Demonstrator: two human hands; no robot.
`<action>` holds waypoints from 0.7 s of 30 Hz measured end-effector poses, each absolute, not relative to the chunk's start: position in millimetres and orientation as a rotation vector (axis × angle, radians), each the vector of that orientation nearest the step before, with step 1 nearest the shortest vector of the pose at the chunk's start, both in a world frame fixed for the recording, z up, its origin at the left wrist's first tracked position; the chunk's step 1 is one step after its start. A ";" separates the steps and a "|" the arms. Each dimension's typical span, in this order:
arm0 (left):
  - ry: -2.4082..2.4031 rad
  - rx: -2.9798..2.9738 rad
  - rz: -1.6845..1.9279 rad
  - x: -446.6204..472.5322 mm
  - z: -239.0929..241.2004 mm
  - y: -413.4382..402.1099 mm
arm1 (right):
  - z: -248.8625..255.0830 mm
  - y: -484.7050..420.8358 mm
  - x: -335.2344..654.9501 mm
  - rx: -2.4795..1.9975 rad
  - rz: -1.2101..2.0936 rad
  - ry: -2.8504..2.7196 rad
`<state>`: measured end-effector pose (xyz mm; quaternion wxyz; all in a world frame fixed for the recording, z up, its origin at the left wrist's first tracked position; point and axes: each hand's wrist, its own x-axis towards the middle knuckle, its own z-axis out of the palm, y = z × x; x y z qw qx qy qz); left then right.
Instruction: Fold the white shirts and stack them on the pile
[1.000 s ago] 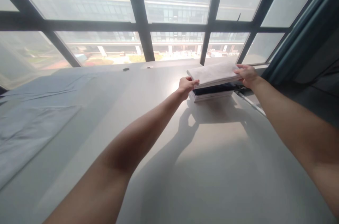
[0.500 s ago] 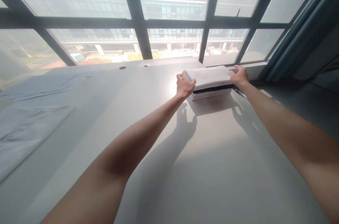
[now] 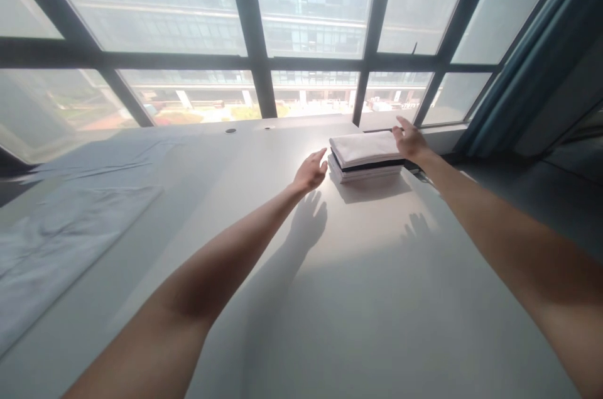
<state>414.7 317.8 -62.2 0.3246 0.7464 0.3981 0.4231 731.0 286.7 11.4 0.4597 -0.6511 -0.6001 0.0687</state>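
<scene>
I faced a pale, smooth table (image 3: 377, 323) whose far edge ran along tall windows (image 3: 409, 16) in dark frames (image 3: 262, 85). Through the hazy panes I saw a multi-storey building (image 3: 188, 16) with sunlit ground (image 3: 214, 114) at its foot. A pale sill (image 3: 445, 134) continued past the far right corner; beyond the right edge hung a blue-grey curtain (image 3: 522, 78) beside dark floor (image 3: 532, 185). Daylight entered over the far edge, leaving the tabletop nearest me in shade.
</scene>
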 end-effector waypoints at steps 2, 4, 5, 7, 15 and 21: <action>1.155 2.015 1.066 385.5 -64.7 305.2 | 24.8 269.8 716.9 -1.545 0.209 -1.457; 1.264 2.076 1.005 354.5 -66.7 290.9 | 33.9 252.8 697.6 -1.486 0.210 -1.503; 1.321 2.111 0.976 338.9 -67.0 283.3 | 36.9 244.6 686.4 -1.462 0.196 -1.543; 1.423 2.174 0.928 308.2 -66.0 267.2 | 39.6 229.1 661.8 -1.432 0.151 -1.633; 1.694 2.321 0.648 217.8 -74.7 169.0 | -10.2 168.9 536.8 -1.385 0.208 -1.834; 1.738 2.433 0.498 204.8 -104.0 102.2 | -81.8 118.7 433.9 -1.444 0.251 -2.158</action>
